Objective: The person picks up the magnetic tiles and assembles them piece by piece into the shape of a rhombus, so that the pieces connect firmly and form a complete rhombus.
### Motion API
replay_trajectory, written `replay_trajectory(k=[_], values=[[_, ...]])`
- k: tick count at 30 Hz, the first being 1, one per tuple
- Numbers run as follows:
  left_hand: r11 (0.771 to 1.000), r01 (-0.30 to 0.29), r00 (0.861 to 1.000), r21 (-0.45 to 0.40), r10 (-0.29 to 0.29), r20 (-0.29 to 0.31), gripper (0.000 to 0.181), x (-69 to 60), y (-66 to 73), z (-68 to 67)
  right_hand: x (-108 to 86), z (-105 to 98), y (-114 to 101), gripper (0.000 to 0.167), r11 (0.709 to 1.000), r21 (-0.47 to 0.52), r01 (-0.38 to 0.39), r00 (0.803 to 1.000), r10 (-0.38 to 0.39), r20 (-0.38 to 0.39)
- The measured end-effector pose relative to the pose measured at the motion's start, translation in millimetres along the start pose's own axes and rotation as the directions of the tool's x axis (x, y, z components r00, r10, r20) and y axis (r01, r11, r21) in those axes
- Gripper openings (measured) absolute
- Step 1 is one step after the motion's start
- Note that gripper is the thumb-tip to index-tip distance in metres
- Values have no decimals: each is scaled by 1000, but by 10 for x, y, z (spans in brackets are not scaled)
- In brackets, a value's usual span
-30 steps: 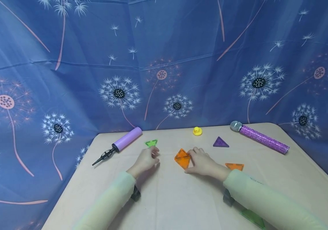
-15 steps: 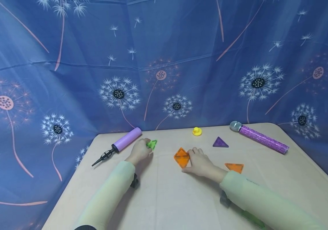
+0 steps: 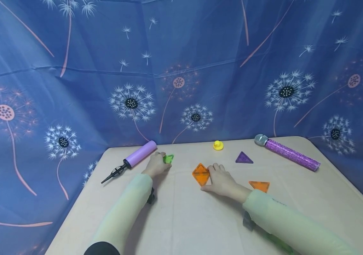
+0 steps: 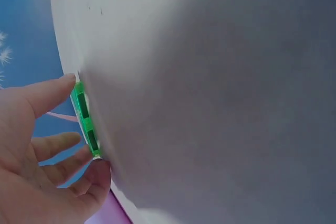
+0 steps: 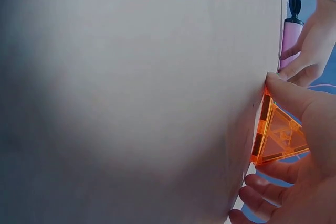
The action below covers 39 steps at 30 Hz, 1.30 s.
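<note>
- Left grip [image 3: 156, 165] pinches the green tile [image 3: 168, 159] near the lilac pump [image 3: 141, 154].
- Right grip [image 3: 222, 180] pinches the orange piece [image 3: 200, 174].
- Yellow duck [image 3: 218, 145] sits on the desk [image 3: 194, 219].

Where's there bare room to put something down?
Widest is the near middle of the table, between the sleeves; another patch lies right of the lone orange triangle, nearer than the microphone. It's crowded where the left hand grips the green tile beside the purple tube.

No text can be read: the pale green, long fabric right sleeve [image 3: 291, 221] carries a short line of small dark marks [image 3: 278, 202], too tiny and blurred to decipher.
</note>
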State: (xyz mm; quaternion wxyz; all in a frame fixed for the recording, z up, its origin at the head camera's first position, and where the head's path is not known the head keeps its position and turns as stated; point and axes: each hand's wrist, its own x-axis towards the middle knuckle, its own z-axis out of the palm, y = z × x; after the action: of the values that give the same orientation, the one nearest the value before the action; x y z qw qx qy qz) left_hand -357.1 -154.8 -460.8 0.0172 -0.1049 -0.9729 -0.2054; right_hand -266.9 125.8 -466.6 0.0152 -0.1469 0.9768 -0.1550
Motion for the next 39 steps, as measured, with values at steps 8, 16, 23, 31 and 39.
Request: replay_trajectory(k=[8, 16, 23, 31, 39], values=[[996, 73, 997, -40, -72, 25, 63, 1, 30, -44, -2, 3, 5, 90, 1000, -9, 0, 1000, 0, 9], [985, 94, 995, -144, -92, 25, 61, -184, 104, -74, -7, -16, 5, 89, 1000, -12, 16, 1000, -16, 2], [967, 127, 992, -222, -124, 27, 41, -414, 240, -37, -15, -15, 7, 89, 1000, -11, 12, 1000, -12, 8], [836, 263, 965, -482, -226, 135, 36, -632, 356, -17, -18, -7, 9, 90, 1000, -10, 12, 1000, -12, 6], [756, 280, 960, -591, -223, 169, 50, -790, 491, 117, -4, 0, 15, 89, 1000, -16, 13, 1000, -13, 8]])
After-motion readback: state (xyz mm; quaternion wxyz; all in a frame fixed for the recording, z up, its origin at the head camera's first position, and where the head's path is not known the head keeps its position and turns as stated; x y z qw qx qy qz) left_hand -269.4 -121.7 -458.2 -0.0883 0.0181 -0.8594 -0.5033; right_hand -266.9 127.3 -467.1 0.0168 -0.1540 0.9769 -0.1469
